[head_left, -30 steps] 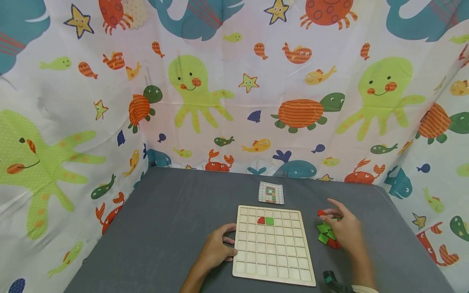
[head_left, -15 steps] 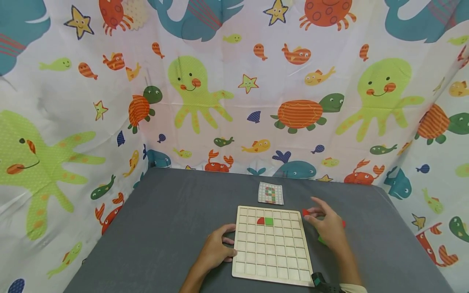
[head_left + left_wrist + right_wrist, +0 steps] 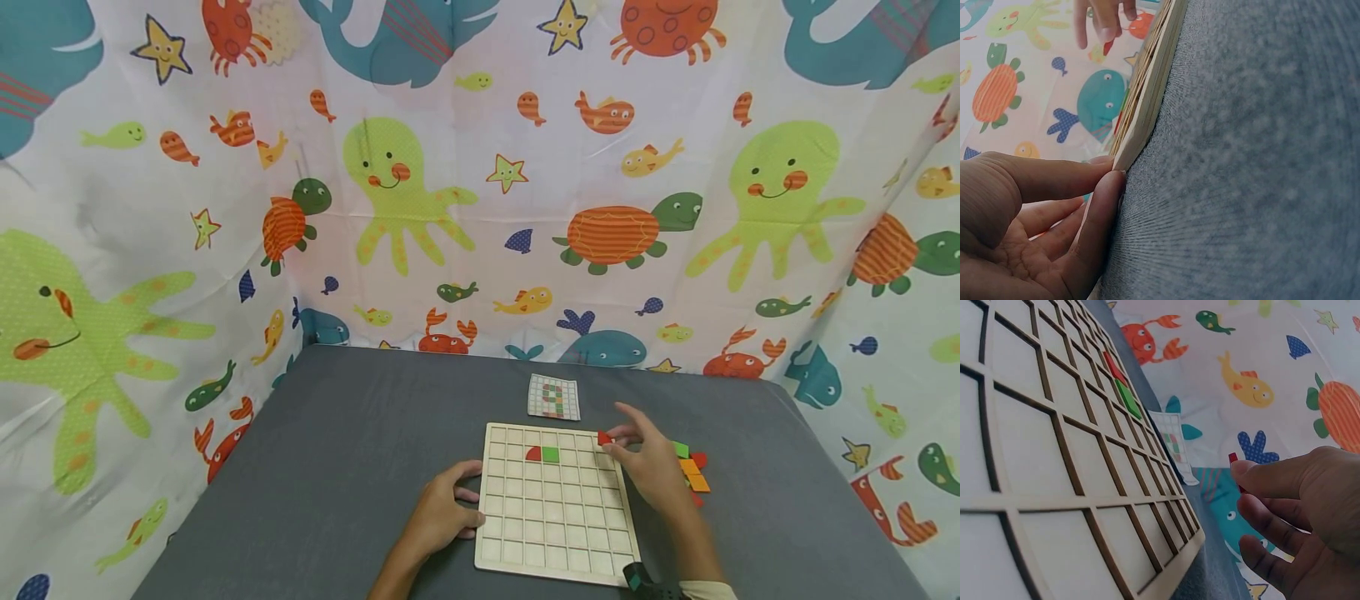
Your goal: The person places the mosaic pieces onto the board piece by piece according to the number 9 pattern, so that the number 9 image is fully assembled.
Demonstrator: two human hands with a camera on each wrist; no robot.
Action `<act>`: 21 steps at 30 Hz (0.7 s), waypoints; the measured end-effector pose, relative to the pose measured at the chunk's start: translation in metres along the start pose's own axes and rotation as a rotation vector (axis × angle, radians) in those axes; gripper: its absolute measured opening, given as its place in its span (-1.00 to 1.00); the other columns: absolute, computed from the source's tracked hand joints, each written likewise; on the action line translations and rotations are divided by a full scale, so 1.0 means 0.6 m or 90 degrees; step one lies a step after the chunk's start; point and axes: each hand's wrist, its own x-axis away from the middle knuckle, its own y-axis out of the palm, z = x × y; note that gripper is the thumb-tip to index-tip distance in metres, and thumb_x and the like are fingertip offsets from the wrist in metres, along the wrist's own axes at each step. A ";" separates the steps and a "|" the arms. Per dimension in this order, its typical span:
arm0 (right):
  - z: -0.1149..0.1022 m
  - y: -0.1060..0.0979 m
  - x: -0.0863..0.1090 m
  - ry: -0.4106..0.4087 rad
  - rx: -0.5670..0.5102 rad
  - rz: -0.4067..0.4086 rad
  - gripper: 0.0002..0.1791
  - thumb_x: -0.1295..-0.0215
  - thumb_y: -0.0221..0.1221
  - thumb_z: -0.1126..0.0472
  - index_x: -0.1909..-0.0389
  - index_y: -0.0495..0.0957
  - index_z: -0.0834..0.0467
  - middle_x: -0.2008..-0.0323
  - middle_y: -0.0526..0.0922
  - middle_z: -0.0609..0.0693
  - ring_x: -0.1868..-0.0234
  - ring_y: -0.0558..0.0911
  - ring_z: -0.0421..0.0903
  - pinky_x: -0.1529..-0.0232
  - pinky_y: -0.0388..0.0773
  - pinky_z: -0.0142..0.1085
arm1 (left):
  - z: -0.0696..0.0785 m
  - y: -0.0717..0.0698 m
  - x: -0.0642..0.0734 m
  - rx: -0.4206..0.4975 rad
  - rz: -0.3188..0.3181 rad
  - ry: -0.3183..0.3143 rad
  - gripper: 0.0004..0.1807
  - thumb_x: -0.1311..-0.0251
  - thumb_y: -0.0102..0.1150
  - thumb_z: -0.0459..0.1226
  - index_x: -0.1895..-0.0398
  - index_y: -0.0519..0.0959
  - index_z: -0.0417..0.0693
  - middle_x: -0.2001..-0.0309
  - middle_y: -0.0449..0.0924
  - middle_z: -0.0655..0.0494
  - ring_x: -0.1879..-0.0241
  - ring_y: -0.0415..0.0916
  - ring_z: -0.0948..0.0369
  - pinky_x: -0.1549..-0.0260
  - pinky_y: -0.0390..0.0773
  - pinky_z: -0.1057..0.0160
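Observation:
A wooden grid board (image 3: 555, 518) lies on the grey table. In its second row sit a red rounded tile (image 3: 534, 453) and, right beside it, a green square tile (image 3: 551, 454). My left hand (image 3: 444, 510) holds the board's left edge; the left wrist view has thumb and finger pinching the pale rim (image 3: 1141, 128). Over the board's top right corner, my right hand (image 3: 649, 467) pinches a small red tile (image 3: 604, 437) between thumb and fingertip. The right wrist view shows that tile edge-on (image 3: 1233, 458), its full outline partly hidden by the thumb.
Behind the board lies a printed pattern card (image 3: 553, 397) with a coloured grid design. Right of the board, partly covered by my right forearm, is a pile of green, orange and red tiles (image 3: 692, 471). A sea-animal printed cloth (image 3: 480, 183) hangs around the table.
My right hand has moved left from the tile pile to the board's top right corner, carrying the red tile. More of the pile shows now. The left hand stays at the board's edge.

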 end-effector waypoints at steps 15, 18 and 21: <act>-0.022 0.036 0.000 -0.007 0.002 -0.050 -0.23 -0.37 0.36 0.35 -0.56 0.33 0.10 0.05 0.74 0.03 0.10 0.66 -0.05 0.29 0.57 -0.32 | -0.004 0.000 -0.002 -0.006 -0.002 -0.005 -0.16 0.06 0.45 -0.65 -0.42 0.52 -0.17 -0.34 0.56 -0.20 0.06 0.66 0.06 0.53 0.77 0.14; -0.021 0.043 -0.002 -0.003 0.008 -0.055 -0.23 -0.36 0.35 0.38 -0.56 0.33 0.12 0.06 0.74 0.01 0.10 0.67 -0.05 0.25 0.59 -0.30 | -0.003 0.000 -0.001 -0.005 -0.003 -0.008 -0.16 0.06 0.45 -0.65 -0.42 0.52 -0.17 -0.34 0.55 -0.20 0.07 0.66 0.06 0.53 0.77 0.12; -0.019 0.049 -0.003 -0.001 0.008 -0.060 -0.21 -0.33 0.37 0.40 -0.56 0.33 0.15 0.08 0.74 0.01 0.11 0.68 -0.05 0.24 0.61 -0.32 | -0.003 0.000 -0.001 -0.002 -0.005 -0.008 -0.16 0.05 0.45 -0.65 -0.42 0.52 -0.17 -0.34 0.55 -0.19 0.07 0.66 0.06 0.53 0.77 0.12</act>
